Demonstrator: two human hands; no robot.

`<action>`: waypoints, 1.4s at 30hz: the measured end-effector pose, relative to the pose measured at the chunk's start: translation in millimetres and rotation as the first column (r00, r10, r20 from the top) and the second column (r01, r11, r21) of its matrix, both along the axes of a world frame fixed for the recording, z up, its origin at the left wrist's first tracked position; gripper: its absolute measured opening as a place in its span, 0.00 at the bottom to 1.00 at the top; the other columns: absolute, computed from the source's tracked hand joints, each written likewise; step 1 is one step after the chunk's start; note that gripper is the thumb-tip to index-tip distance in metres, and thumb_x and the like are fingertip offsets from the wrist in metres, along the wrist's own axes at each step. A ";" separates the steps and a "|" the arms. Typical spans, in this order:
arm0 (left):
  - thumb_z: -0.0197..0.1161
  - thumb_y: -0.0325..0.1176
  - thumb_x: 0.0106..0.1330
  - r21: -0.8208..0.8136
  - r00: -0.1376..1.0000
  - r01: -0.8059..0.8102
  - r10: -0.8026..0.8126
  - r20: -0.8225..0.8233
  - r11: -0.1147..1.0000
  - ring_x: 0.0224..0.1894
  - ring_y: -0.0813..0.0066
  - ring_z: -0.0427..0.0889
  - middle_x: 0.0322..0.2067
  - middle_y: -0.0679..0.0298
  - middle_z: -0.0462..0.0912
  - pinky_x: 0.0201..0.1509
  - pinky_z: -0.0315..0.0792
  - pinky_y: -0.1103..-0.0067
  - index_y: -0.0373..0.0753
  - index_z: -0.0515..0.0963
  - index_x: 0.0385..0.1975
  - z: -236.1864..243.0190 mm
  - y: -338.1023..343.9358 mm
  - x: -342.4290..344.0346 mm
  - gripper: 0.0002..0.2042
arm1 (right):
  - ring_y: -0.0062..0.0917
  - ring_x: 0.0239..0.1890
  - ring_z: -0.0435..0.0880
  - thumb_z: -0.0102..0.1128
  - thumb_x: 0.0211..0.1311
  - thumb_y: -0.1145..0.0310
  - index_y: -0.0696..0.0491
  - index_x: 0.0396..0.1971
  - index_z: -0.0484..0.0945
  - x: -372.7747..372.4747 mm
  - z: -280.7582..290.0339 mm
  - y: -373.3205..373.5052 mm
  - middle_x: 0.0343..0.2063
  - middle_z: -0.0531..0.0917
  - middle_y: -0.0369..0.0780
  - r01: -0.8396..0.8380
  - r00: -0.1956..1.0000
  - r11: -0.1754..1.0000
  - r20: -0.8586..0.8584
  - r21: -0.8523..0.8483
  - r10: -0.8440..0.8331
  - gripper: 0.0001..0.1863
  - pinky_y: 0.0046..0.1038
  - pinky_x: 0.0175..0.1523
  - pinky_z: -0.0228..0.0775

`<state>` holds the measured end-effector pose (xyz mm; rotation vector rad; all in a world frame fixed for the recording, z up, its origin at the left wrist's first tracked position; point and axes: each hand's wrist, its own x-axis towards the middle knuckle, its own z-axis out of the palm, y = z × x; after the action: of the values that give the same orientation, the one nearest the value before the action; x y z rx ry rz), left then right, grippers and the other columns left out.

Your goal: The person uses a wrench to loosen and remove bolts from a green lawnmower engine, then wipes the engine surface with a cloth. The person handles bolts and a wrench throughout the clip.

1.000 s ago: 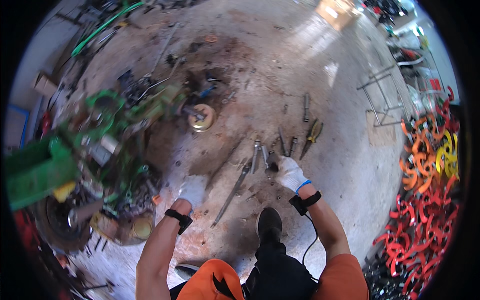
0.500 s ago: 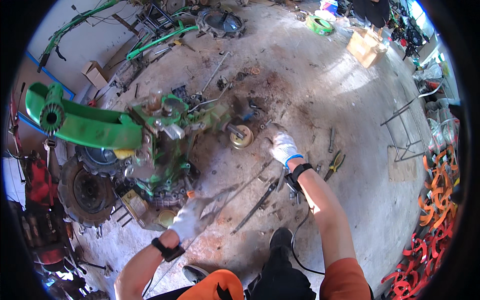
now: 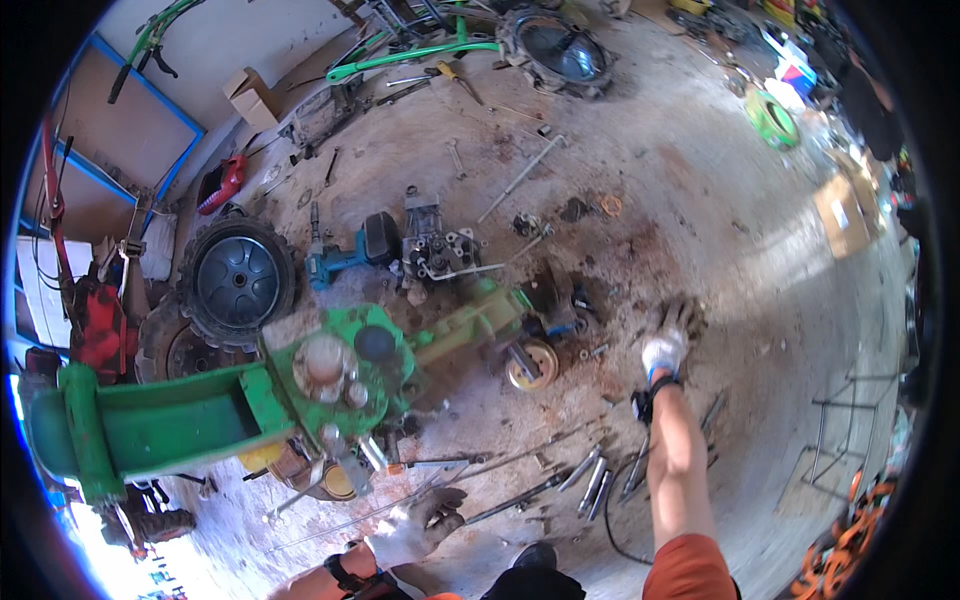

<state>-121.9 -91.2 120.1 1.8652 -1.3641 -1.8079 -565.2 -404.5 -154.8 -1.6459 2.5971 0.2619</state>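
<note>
My right hand (image 3: 668, 335), in a pale glove with dark fingertips, reaches forward with fingers spread, holding nothing visible, right of a brass-colored pulley (image 3: 530, 368). My left hand (image 3: 420, 525), also gloved, is low at the center with loosely bent fingers apart, beside a long thin rod (image 3: 500, 460). At left centre lies a large green machine housing (image 3: 175, 415) with attached metal parts. Several metal sockets and bars (image 3: 590, 475) lie on the floor between my hands. A blue power tool (image 3: 340, 255) and a metal engine part (image 3: 430, 245) sit beyond the housing.
Tires (image 3: 230, 275), a red machine (image 3: 100, 335) and boards against the wall stand at left. Green frames (image 3: 400, 62) lie at the back. A cardboard box (image 3: 840, 215), a wire rack (image 3: 840, 430) and orange curved parts (image 3: 850, 530) are along the right.
The view has swung up and left, showing more of the back wall and tires. My right hand has moved from the loose tools to beyond them, right of the pulley.
</note>
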 end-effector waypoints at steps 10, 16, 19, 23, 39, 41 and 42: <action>0.63 0.29 0.84 -0.051 0.895 -0.446 0.445 -0.028 0.894 0.60 0.70 0.88 0.56 0.54 0.89 0.66 0.81 0.73 0.29 0.76 0.67 -24.5 -111.7 -83.0 0.17 | 0.51 0.90 0.45 0.48 0.81 0.32 0.41 0.90 0.52 -6.1 -12.1 6.7 0.90 0.48 0.44 -0.056 0.990 0.995 -0.125 0.083 0.066 0.47 0.64 0.88 0.40; 0.64 0.34 0.84 -0.187 0.814 -0.578 0.545 -0.200 0.794 0.58 0.66 0.89 0.55 0.53 0.90 0.65 0.83 0.72 0.33 0.77 0.69 -40.5 -202.2 -125.7 0.19 | 0.52 0.90 0.45 0.46 0.81 0.30 0.42 0.90 0.50 -8.7 -15.4 10.7 0.90 0.49 0.44 -0.156 0.986 0.972 -0.091 -0.175 0.142 0.49 0.66 0.87 0.42; 0.66 0.34 0.81 -0.181 0.788 -0.600 0.536 -0.303 0.779 0.55 0.61 0.89 0.54 0.51 0.89 0.60 0.85 0.67 0.36 0.74 0.72 -33.5 -251.8 -149.5 0.23 | 0.50 0.90 0.45 0.48 0.80 0.31 0.42 0.90 0.50 -9.0 -14.5 6.0 0.90 0.48 0.43 -0.086 0.996 0.991 -0.046 -0.100 0.082 0.49 0.65 0.88 0.41; 0.67 0.35 0.79 -0.533 0.911 -0.394 0.394 -0.119 0.749 0.58 0.53 0.88 0.56 0.49 0.87 0.63 0.83 0.61 0.36 0.78 0.68 1.9 -280.7 -172.6 0.21 | 0.48 0.91 0.44 0.47 0.83 0.34 0.41 0.90 0.51 -7.5 -12.6 2.9 0.90 0.48 0.41 -0.175 0.981 0.963 -0.123 -0.203 0.152 0.46 0.62 0.89 0.38; 0.69 0.43 0.74 -0.292 0.791 0.394 -0.159 0.591 0.871 0.47 0.49 0.92 0.46 0.53 0.90 0.52 0.87 0.59 0.40 0.86 0.55 225.1 1.2 86.6 0.17 | 0.53 0.88 0.53 0.43 0.83 0.32 0.46 0.88 0.56 -50.2 -47.2 -19.6 0.88 0.56 0.46 -0.109 0.989 0.987 0.110 0.117 0.096 0.46 0.59 0.86 0.50; 0.67 0.44 0.75 -0.033 0.671 0.229 -0.133 0.729 0.973 0.50 0.46 0.92 0.49 0.53 0.92 0.50 0.87 0.57 0.45 0.88 0.54 252.3 17.8 134.6 0.15 | 0.53 0.87 0.55 0.43 0.83 0.31 0.51 0.88 0.57 -91.8 -45.6 -38.9 0.88 0.57 0.49 -0.278 0.920 0.945 0.332 0.175 0.209 0.48 0.53 0.88 0.50; 0.64 0.46 0.77 -0.095 0.681 0.149 -0.033 0.731 0.984 0.52 0.44 0.91 0.51 0.52 0.92 0.53 0.85 0.57 0.46 0.87 0.57 260.7 20.8 160.1 0.17 | 0.54 0.87 0.56 0.43 0.83 0.30 0.54 0.87 0.57 -112.6 -33.4 -54.6 0.87 0.58 0.50 -0.410 0.850 0.871 0.460 0.273 0.256 0.49 0.50 0.88 0.50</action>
<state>38.3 -70.4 380.8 2.6038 -1.7798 -0.9256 -677.8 -459.1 -188.2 -1.7764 1.8156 0.3415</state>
